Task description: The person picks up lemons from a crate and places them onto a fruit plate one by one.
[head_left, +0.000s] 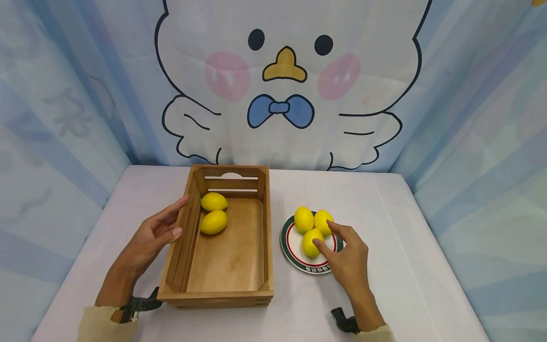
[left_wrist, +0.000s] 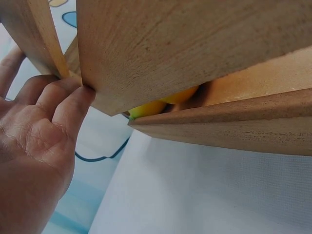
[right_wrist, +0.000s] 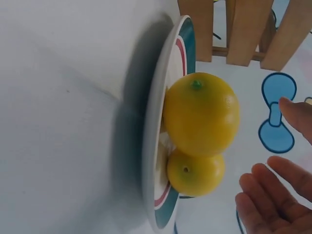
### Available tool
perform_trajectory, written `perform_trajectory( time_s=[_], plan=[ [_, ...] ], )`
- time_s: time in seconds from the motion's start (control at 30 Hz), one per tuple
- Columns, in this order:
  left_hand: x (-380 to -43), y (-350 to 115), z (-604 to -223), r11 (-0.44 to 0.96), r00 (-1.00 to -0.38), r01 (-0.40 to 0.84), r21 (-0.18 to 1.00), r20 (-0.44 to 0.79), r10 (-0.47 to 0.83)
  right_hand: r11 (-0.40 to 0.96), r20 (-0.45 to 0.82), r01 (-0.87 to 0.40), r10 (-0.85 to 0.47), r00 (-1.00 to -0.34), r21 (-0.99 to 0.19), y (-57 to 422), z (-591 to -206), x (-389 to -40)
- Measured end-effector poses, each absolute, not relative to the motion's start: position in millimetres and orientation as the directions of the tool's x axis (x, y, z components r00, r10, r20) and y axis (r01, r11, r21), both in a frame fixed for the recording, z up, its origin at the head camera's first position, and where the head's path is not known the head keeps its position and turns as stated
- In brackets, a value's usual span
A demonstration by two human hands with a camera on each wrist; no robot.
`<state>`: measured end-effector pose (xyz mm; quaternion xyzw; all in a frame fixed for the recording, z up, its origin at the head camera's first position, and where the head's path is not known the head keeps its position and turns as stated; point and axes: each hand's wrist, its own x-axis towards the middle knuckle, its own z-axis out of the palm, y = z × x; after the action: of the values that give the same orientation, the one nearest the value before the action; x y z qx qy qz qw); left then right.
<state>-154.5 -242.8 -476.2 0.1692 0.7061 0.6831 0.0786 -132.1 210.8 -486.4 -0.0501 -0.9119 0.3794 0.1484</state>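
Okay, left grip (head_left: pixel 149 240): unclenched, touching crate (head_left: pixel 232 259)
Right grip (head_left: pixel 348 259): spread, by three yellow fruits (head_left: pixel 312 237) on plate (head_left: pixel 292 247)
Crate: I see two more fruits (head_left: pixel 213 219)

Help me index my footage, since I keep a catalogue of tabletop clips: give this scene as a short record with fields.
surface: white cloth-covered table
container: brown rectangular slatted wooden crate
in crate: two yellow oval lemons, towards its far left
plate: round white plate with green rim and red ring, right of the crate
on plate: three yellow oval lemons
left hand: touches the crate's left side
right hand: at the plate, thumb and fingers apart, holding nothing
backdrop: pale blue-and-white curtain with a cartoon bird
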Motion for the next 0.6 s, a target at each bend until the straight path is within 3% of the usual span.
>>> perform_trajectory(
  time_s=[0.6],
  plan=[
    [-155,-243,-476,0.005,-0.93,0.13,0.991,0.121,0.347,0.621,0.315,-0.21,0.063,-0.947,-0.755,202,-463,-148]
  ],
)
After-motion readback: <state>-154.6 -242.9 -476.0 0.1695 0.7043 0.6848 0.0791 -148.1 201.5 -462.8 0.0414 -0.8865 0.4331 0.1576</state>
